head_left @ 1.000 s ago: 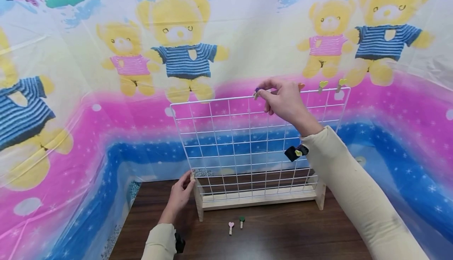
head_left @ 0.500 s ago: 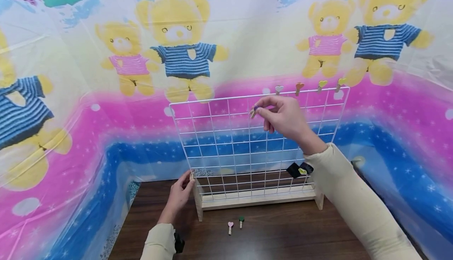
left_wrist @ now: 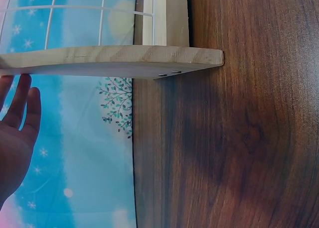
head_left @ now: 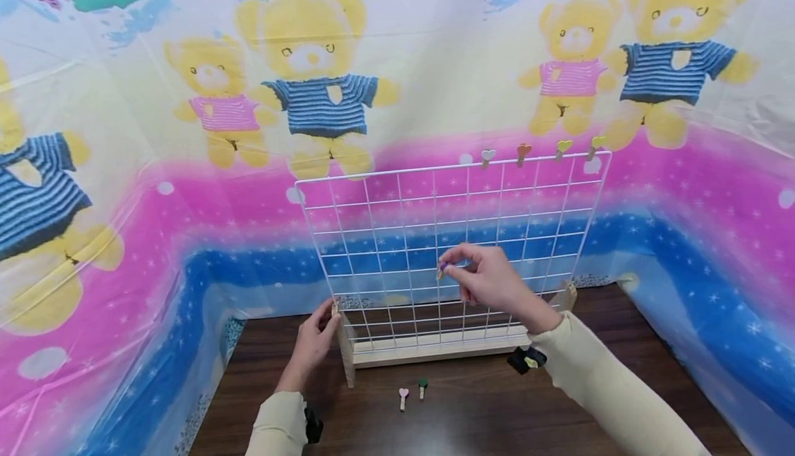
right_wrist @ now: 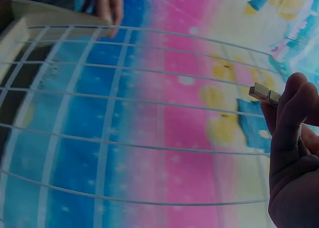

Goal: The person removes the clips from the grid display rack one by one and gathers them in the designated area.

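My right hand (head_left: 491,276) pinches a small wooden clothespin (right_wrist: 264,93) with a purple top between thumb and fingertips, in front of the white wire grid (head_left: 406,249). In the right wrist view the pin's bare end sticks out past the fingertips. The grid stands upright in a wooden base (head_left: 435,349). My left hand (head_left: 313,339) holds the top of the base's left side piece (left_wrist: 139,56); in the left wrist view its fingertips meet the wood. Two clothespins lie on the table, one with a pink heart (head_left: 404,397), one with a green top (head_left: 423,388).
Along the grid's top wire, toward the right, sit several heart clothespins: a white one (head_left: 488,156), an orange one (head_left: 524,152) and yellow ones (head_left: 563,148). Behind the dark wooden table (head_left: 484,414) hangs a printed bear cloth (head_left: 435,97).
My right hand has come down from the grid's top wire to its lower half, the purple clothespin still pinched. The white heart clothespin has come into sight. My left hand stays put.
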A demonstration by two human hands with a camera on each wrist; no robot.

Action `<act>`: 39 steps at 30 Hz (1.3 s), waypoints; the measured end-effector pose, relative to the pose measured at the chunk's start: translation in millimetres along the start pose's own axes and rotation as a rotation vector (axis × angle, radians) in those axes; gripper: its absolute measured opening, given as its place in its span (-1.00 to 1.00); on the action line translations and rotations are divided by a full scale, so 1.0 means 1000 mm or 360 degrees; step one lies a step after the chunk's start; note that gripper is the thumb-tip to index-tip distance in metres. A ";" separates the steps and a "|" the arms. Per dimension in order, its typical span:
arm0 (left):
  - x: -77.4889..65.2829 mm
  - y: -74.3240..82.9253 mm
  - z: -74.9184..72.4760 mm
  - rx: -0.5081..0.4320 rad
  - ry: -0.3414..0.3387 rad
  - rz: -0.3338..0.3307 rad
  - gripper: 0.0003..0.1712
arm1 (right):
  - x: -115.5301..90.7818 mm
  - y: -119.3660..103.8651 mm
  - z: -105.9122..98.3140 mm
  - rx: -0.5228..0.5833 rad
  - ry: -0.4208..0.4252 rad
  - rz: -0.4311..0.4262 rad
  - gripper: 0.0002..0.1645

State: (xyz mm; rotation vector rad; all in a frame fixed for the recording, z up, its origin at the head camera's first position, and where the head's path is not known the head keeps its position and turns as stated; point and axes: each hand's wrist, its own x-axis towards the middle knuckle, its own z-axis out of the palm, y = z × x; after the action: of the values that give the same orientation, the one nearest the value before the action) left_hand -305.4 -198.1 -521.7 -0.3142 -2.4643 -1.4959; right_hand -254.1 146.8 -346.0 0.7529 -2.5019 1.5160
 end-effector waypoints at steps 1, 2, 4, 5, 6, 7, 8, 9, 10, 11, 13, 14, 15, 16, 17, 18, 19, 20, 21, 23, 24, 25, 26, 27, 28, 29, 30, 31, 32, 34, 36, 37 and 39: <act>0.000 -0.001 0.000 -0.0002 0.0001 0.0007 -0.50 | -0.003 0.005 0.005 0.0013 -0.0016 0.0043 -0.85; 0.000 -0.001 0.000 0.0000 0.0001 0.0009 -0.50 | -0.006 0.012 0.010 0.0031 -0.0029 0.0086 -0.86; 0.000 -0.001 0.000 -0.0003 0.0000 0.0003 -0.51 | -0.012 0.026 0.021 0.0053 -0.0049 0.0152 -0.86; 0.000 -0.001 0.001 -0.0001 0.0000 0.0000 -0.51 | -0.015 0.032 0.025 0.0053 -0.0058 0.0173 -0.85; 0.000 -0.001 0.001 0.0000 -0.0001 -0.0002 -0.51 | -0.018 0.039 0.030 0.0053 -0.0067 0.0185 -0.84; 0.000 0.000 0.001 0.0000 0.0000 -0.0014 -0.51 | -0.021 0.045 0.035 0.0057 -0.0070 0.0197 -0.84; 0.000 0.001 0.000 0.0003 -0.0001 -0.0024 -0.52 | -0.023 0.052 0.039 0.0056 -0.0073 0.0197 -0.83; 0.000 0.001 0.000 0.0003 -0.0004 -0.0032 -0.52 | -0.025 0.057 0.042 0.0061 -0.0073 0.0201 -0.83; -0.001 0.002 0.000 0.0001 -0.0006 -0.0038 -0.52 | -0.028 0.062 0.046 0.0067 -0.0073 0.0207 -0.83; -0.001 0.002 0.000 0.0001 -0.0009 -0.0041 -0.52 | -0.030 0.066 0.050 0.0074 -0.0074 0.0221 -0.83; -0.001 0.002 0.000 -0.0004 -0.0009 -0.0043 -0.52 | -0.035 0.074 0.058 0.0085 -0.0080 0.0247 -0.84; -0.001 0.002 0.000 -0.0005 -0.0010 -0.0044 -0.52 | -0.037 0.079 0.062 0.0090 -0.0085 0.0267 -0.85; -0.001 0.002 0.000 -0.0006 -0.0010 -0.0046 -0.52 | -0.039 0.083 0.066 0.0100 -0.0091 0.0282 -0.85; -0.001 0.002 -0.001 -0.0008 -0.0010 -0.0047 -0.52 | -0.040 0.088 0.069 0.0100 -0.0101 0.0298 -0.86; -0.001 0.001 -0.001 -0.0009 -0.0008 -0.0050 -0.52 | -0.042 0.092 0.073 0.0092 -0.0111 0.0308 -0.87; -0.001 0.001 -0.001 -0.0007 -0.0006 -0.0048 -0.52 | -0.043 0.097 0.076 0.0090 -0.0118 0.0315 -0.87; 0.000 0.001 0.000 -0.0004 -0.0004 -0.0044 -0.52 | -0.045 0.101 0.079 0.0090 -0.0127 0.0322 -0.87; 0.000 0.000 0.000 -0.0002 -0.0004 -0.0040 -0.52 | -0.046 0.106 0.082 0.0089 -0.0133 0.0323 -0.88; 0.000 0.000 0.000 -0.0002 -0.0002 -0.0030 -0.52 | -0.048 0.110 0.084 0.0091 -0.0143 0.0324 -0.88; -0.001 -0.001 0.000 0.0001 0.0005 -0.0021 -0.52 | -0.050 0.119 0.089 0.0081 -0.0162 0.0325 -0.89; -0.001 -0.001 0.001 0.0005 0.0009 -0.0011 -0.52 | -0.052 0.123 0.091 0.0075 -0.0172 0.0323 -0.88; -0.001 -0.001 0.001 0.0010 0.0011 -0.0002 -0.52 | -0.053 0.127 0.093 0.0069 -0.0184 0.0318 -0.88; -0.001 -0.001 0.001 0.0013 0.0014 -0.0003 -0.51 | -0.054 0.131 0.095 0.0069 -0.0192 0.0306 -0.88; -0.001 -0.001 0.001 0.0012 0.0017 -0.0003 -0.51 | -0.056 0.135 0.097 0.0063 -0.0202 0.0298 -0.87; -0.001 -0.001 0.001 0.0010 0.0018 -0.0009 -0.51 | -0.057 0.139 0.099 0.0052 -0.0207 0.0283 -0.87; -0.001 -0.001 0.001 0.0007 0.0018 -0.0014 -0.51 | -0.058 0.143 0.101 0.0037 -0.0211 0.0265 -0.87; -0.001 -0.001 0.001 0.0009 0.0015 -0.0011 -0.51 | -0.059 0.147 0.103 0.0021 -0.0213 0.0250 -0.87; -0.001 -0.001 0.001 0.0008 0.0011 -0.0015 -0.51 | -0.060 0.151 0.105 -0.0001 -0.0214 0.0216 -0.88; -0.001 -0.001 0.001 0.0000 0.0012 -0.0027 -0.51 | -0.062 0.156 0.107 -0.0029 -0.0212 0.0197 -0.89; -0.001 0.000 0.001 -0.0008 0.0005 -0.0034 -0.52 | -0.064 0.164 0.110 -0.0101 -0.0222 0.0188 -0.92; -0.001 0.000 0.000 -0.0005 -0.0003 -0.0040 -0.52 | -0.067 0.171 0.113 -0.0163 -0.0248 0.0202 -0.93; -0.001 0.000 0.000 -0.0008 -0.0005 -0.0047 -0.52 | -0.068 0.174 0.114 -0.0172 -0.0265 0.0216 -0.92; -0.001 0.000 0.000 -0.0010 -0.0010 -0.0051 -0.52 | -0.070 0.180 0.116 -0.0183 -0.0298 0.0271 -0.90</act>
State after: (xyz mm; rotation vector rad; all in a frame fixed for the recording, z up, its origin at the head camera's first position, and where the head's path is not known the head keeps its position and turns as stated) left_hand -304.7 -198.0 -521.7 -0.2817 -2.4812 -1.5179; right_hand -260.9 139.1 -570.9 0.7102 -2.8290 1.3934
